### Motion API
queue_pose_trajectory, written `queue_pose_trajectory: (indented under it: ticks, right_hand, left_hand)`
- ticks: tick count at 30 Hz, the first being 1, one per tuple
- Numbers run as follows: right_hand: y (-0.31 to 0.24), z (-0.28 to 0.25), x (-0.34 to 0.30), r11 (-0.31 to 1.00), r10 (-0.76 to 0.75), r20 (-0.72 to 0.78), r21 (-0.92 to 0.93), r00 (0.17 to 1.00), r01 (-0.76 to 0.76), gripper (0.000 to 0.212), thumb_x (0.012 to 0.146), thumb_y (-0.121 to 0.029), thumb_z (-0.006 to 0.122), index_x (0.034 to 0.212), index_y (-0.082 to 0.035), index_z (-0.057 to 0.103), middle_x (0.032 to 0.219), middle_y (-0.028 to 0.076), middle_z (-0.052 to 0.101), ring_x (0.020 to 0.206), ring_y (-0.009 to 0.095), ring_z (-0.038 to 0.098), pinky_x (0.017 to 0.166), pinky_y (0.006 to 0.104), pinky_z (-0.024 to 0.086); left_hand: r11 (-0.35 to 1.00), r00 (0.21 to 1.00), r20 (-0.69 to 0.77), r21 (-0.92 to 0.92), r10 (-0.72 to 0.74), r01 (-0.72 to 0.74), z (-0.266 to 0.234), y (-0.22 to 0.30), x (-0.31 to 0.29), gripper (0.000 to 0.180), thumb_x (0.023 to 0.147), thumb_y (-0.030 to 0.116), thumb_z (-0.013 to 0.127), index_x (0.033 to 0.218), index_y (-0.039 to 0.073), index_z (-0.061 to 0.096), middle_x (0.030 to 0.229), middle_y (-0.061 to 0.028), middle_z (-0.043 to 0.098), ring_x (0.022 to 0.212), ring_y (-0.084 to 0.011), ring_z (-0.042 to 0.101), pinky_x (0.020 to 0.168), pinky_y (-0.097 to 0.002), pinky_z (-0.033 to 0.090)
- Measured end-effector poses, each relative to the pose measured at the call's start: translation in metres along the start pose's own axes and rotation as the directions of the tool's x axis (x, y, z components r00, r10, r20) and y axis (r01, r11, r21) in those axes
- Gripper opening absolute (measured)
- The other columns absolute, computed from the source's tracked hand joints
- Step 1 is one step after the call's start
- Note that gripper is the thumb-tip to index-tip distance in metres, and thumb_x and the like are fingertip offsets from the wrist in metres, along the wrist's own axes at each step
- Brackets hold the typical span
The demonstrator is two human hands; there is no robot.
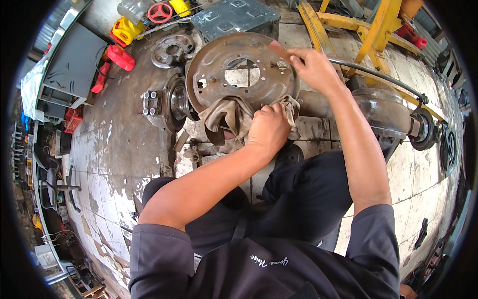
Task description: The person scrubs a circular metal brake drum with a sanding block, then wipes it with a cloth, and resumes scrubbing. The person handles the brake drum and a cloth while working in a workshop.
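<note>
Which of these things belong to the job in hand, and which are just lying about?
Apparently in use:
rusty brake backing plate
crumpled cloth, under the left hand
reddish-brown flat piece, in the right hand

Apparently just lying about:
grey box
a red plastic container
a yellow plastic container

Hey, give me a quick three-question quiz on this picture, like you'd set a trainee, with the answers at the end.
1. True or false: the right hand is on the rumpled cloth.
2. What colour is the metal frame at the upper right? A) blue B) yellow C) white
3. Fill in the blank: the large round metal plate has a wide ____ through its middle.

Key: 1. False; the left hand is. 2. B. 3. Hole.
</note>
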State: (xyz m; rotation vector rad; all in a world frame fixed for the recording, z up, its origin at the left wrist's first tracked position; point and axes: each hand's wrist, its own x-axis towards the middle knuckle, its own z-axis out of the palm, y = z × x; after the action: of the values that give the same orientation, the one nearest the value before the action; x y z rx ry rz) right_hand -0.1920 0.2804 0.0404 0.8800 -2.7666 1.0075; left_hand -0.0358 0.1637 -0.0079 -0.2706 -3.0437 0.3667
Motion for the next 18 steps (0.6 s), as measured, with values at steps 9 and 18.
queue_pose_trajectory:
  ticks: [9, 18]
  right_hand:
    - [0.0, 0.038, -0.018, 0.968, -0.21, 0.363, -0.056, 0.908, 0.246, 0.026, 0.094, -0.013, 0.059, 0.117, -0.006, 0.07, 0.126, 0.013, 0.067, 0.113, 0.036, 0.063, 0.098, 0.045, 0.051]
    - [-0.007, 0.039, -0.016, 0.961, -0.167, 0.411, -0.136, 0.896, 0.241, 0.026, 0.095, -0.012, 0.057, 0.116, -0.005, 0.069, 0.128, 0.013, 0.066, 0.114, 0.037, 0.063, 0.098, 0.0463, 0.051]
  left_hand:
    - [0.993, 0.992, 0.096, -0.096, 0.084, -0.075, -0.001, -0.031, -0.03, 0.054, 0.083, 0.02, 0.068, 0.134, 0.004, 0.057, 0.101, -0.0118, 0.063, 0.088, -0.0273, 0.068, 0.068, -0.0385, 0.056]
    - [0.982, 0.976, -0.123, -0.033, 0.18, -0.185, 0.003, -0.1, -0.07, 0.032, 0.086, 0.02, 0.064, 0.117, 0.023, 0.073, 0.089, -0.0022, 0.059, 0.086, -0.0203, 0.062, 0.076, -0.0355, 0.047]
